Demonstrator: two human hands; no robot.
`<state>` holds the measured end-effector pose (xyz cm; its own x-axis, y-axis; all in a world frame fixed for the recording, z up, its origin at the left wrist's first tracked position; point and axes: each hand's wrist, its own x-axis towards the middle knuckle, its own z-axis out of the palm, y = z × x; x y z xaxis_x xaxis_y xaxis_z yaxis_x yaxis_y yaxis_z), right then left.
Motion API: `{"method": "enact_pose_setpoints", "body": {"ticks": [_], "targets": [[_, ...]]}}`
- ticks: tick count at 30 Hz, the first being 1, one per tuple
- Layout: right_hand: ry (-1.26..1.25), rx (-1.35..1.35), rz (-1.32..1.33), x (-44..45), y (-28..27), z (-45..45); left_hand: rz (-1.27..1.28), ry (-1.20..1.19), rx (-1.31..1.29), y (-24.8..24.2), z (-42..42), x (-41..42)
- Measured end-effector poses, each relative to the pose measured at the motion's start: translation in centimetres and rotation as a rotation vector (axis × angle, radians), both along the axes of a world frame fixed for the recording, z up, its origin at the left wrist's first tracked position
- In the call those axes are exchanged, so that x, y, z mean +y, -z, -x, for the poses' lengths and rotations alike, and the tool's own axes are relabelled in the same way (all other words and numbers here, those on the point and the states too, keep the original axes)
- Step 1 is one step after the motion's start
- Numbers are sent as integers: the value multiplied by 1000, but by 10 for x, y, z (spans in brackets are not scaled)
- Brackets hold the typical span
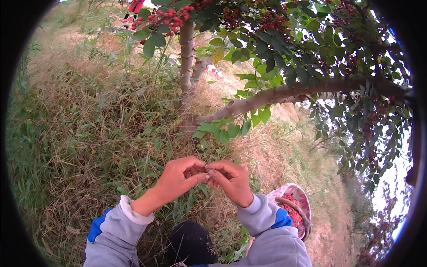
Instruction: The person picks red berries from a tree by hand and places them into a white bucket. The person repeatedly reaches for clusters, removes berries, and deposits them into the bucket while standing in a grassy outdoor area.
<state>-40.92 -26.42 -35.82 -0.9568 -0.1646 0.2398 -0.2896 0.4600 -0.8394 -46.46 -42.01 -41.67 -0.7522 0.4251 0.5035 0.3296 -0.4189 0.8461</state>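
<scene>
My left hand [181,177] and my right hand [230,177] meet in front of me, with thumbs and forefingers pinched tip to tip. Whether something small sits between the fingertips cannot be made out. The remaining fingers of both hands curl inward. Beside my right forearm stands a wicker basket [307,223] with an arched handle and a pale pink cloth lining [305,198]. Red berries [290,204] fill what shows of it; my sleeve covers part of the basket.
A tree, apparently Sichuan pepper, has a knobby trunk [186,60], a thick low branch [267,96] reaching right, and red berry clusters [173,18] overhead. Tangled dry grass [100,140] surrounds my dark-clad leg [190,243]. Farther off, a figure in red [136,6] appears near another basket [110,40].
</scene>
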Motion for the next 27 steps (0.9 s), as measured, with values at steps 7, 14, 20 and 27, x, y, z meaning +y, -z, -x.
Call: {"method": "enact_pose_setpoints", "body": {"ticks": [7, 14, 20, 27], "targets": [[14, 32, -35, -2, 0, 2, -16, 109, -120, 3, 4, -2], [38, 93, -167, -8, -2, 1, 46, -10, 56, 5, 10, -6], [115, 91, -321, -14, 2, 6, 21, 6, 54, 13, 17, -7], [200, 0, -247, -13, 14, 14, 62, 105, -17, 24, 39, 1]]}}
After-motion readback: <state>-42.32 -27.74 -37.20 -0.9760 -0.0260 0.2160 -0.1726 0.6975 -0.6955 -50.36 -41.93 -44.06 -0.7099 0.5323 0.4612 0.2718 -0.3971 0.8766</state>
